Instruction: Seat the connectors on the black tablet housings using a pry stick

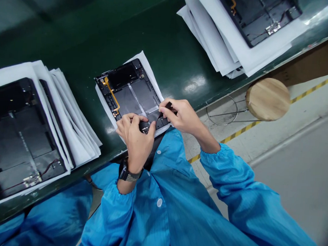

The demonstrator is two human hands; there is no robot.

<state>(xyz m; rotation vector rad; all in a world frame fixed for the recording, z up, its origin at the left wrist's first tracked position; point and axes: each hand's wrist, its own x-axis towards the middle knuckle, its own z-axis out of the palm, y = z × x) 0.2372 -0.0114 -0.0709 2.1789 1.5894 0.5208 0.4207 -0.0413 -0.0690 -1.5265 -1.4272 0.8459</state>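
Observation:
An opened tablet back shell (129,92) with an orange flex cable (112,94) lies on a white sheet (147,65) near the green bench's front edge. My left hand (134,130) rests curled on the shell's near edge, fingers pressed round a small black part (144,126). My right hand (178,114) pinches a thin black tool or strip (168,105) at the shell's near right corner. Both arms wear blue sleeves; a watch sits on my left wrist.
A stack of similar shells on white sheets (23,130) lies at the left, another stack (248,28) at the upper right. A round wooden stool (266,99) stands on the floor right of the bench, by a yellow-black floor line.

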